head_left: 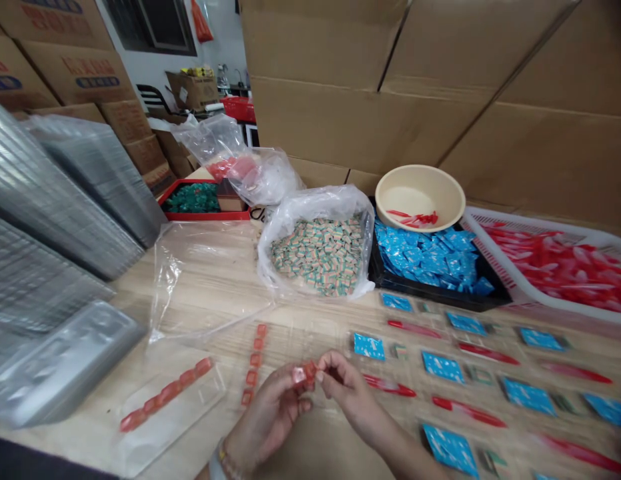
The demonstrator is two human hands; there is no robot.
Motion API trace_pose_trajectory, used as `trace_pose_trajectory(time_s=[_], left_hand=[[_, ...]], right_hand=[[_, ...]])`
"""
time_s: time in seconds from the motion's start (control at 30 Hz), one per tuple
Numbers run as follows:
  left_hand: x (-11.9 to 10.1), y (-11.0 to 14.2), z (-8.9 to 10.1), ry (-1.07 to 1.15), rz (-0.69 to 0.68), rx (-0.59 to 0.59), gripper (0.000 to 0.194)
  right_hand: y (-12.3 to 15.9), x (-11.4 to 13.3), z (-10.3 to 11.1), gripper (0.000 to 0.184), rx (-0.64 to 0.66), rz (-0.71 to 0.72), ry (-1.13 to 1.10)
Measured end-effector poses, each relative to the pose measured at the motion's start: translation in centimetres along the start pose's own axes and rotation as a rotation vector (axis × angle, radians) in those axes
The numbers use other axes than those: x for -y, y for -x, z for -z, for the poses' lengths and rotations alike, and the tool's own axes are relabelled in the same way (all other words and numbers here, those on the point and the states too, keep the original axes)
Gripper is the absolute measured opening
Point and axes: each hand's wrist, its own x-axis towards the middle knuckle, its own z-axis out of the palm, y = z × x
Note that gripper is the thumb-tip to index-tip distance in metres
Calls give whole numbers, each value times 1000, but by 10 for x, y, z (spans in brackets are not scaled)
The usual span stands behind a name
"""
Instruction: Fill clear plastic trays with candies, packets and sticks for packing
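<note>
My left hand (273,410), with a bracelet at the wrist, pinches a small red translucent piece (304,375) between thumb and fingers. Thumb and forefinger of my right hand (344,387) are closed at the right edge of that same piece. To the left of my hands, a row of red translucent squares (253,363) lies on the table. Farther left, a similar red row (165,395) rests in a clear plastic tray (183,417). Right of my hands lie clear trays holding blue packets (369,347), red pen-shaped items (390,385) and small printed pieces (399,351).
Stacked clear trays (55,200) stand at left. Behind my hands are a bag of small printed pieces (317,257), a black bin of blue packets (430,257), a cream bowl (420,190), a white basket of red items (555,260) and a red box (205,215). Cardboard boxes (330,120) line the back.
</note>
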Motion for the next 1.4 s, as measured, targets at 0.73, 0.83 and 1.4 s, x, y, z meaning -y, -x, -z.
trace_pose_trajectory(time_s=[0.73,0.83,1.4], left_hand=[[-7,16,-8,-71,175,146,6],[-3,15,-7,51,210,159,7],[-9,-10,3,-19,39,8,15]], right_hand=[[4,25,10,23,347,-145,-23],[5,25,12,24,403,-222,-178],[4,29,15,28,217,372,647]])
